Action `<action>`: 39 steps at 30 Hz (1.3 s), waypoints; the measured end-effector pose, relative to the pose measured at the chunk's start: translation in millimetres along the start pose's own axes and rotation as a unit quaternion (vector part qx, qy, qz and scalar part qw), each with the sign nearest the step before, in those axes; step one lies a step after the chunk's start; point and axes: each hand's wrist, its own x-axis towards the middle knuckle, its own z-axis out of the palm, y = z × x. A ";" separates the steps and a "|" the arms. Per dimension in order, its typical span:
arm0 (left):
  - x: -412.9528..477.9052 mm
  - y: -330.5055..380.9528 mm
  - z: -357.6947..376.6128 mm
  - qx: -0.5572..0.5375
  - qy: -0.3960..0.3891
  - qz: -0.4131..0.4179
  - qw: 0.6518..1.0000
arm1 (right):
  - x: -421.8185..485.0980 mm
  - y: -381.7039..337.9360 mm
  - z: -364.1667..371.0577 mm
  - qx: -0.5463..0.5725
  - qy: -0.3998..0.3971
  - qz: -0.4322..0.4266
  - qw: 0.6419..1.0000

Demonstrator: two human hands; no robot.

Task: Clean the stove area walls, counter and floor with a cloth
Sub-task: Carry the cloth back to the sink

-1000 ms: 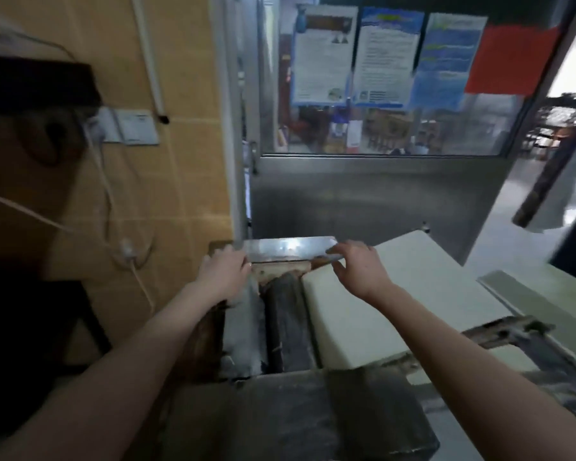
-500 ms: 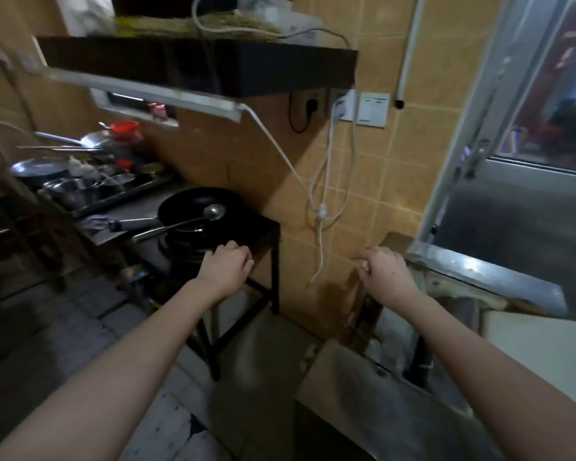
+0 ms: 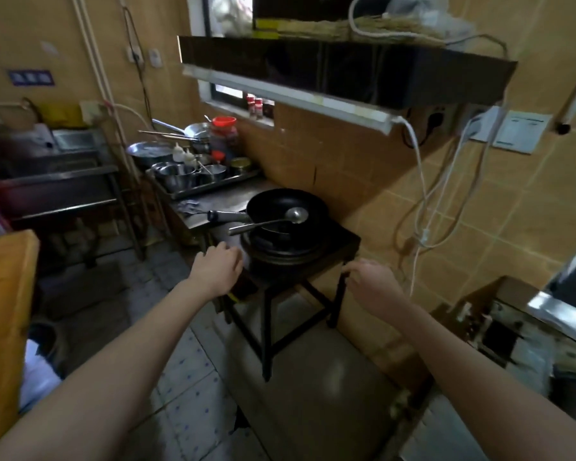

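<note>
**Left hand (image 3: 217, 267) and right hand (image 3: 369, 281) both empty at the stove (image 3: 290, 257)**

Both are loosely curled, left one off the stove's front-left, right one at its front-right corner, can't tell if it's touching. Tiled wall (image 3: 363, 181) behind the stove, wok (image 3: 280, 206) on top with a ladle (image 3: 273, 221) across it, crumpled cloth (image 3: 188, 206) on the tabletop (image 3: 220, 193) to its left.

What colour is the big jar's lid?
The lid is red; head view shows it best.

Black wok (image 3: 280, 204) noted, with a metal ladle (image 3: 275, 221) lying across its rim. To the left, a tray (image 3: 213, 188) holds steel bowls (image 3: 177, 176); a red-lidded jar (image 3: 225, 134) stands just behind. Black hood (image 3: 346, 71) mounted overhead. White cables (image 3: 419, 181) hang at right.
</note>
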 end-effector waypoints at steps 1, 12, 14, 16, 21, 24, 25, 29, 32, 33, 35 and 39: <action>5.5 -13.0 -1.8 0.000 0.008 -0.001 1.000 | 11.4 -11.5 4.0 -0.001 -0.004 -0.007 1.000; 40.6 -161.4 -6.6 0.004 0.049 -0.058 0.997 | 130.1 -140.6 64.1 0.026 0.009 -0.082 0.996; 43.7 -185.6 -4.6 0.001 0.046 -0.076 0.996 | 147.3 -164.2 78.0 0.013 0.002 -0.122 0.992; 46.3 -206.1 -2.3 -0.006 0.042 -0.096 0.994 | 165.2 -185.3 91.1 0.013 -0.011 -0.155 0.988; 55.5 -254.0 8.2 -0.015 0.034 -0.130 0.991 | 223.2 -222.5 119.4 0.039 -0.043 -0.193 0.979; 69.0 -281.7 17.2 -0.014 0.033 -0.156 0.987 | 266.5 -242.2 137.9 0.054 -0.056 -0.194 0.978; 75.3 -290.8 20.8 -0.012 0.028 -0.166 0.986 | 281.5 -248.3 146.0 0.060 -0.057 -0.197 0.977; 112.9 -324.7 29.0 -0.013 0.018 -0.208 0.978 | 340.8 -270.0 171.0 0.045 -0.086 -0.242 0.966; 149.1 -342.8 19.9 -0.022 0.024 -0.225 0.974 | 382.2 -279.8 176.6 0.050 -0.086 -0.253 0.962; 160.8 -348.1 17.6 -0.026 0.028 -0.230 0.973 | 395.9 -281.4 178.7 0.050 -0.091 -0.255 0.962; 181.9 -356.7 18.3 -0.034 0.036 -0.237 0.970 | 422.6 -283.2 185.6 0.053 -0.096 -0.254 0.961; 212.8 -369.0 37.1 -0.039 0.012 -0.232 0.972 | 452.8 -294.9 214.8 0.063 -0.112 -0.262 0.957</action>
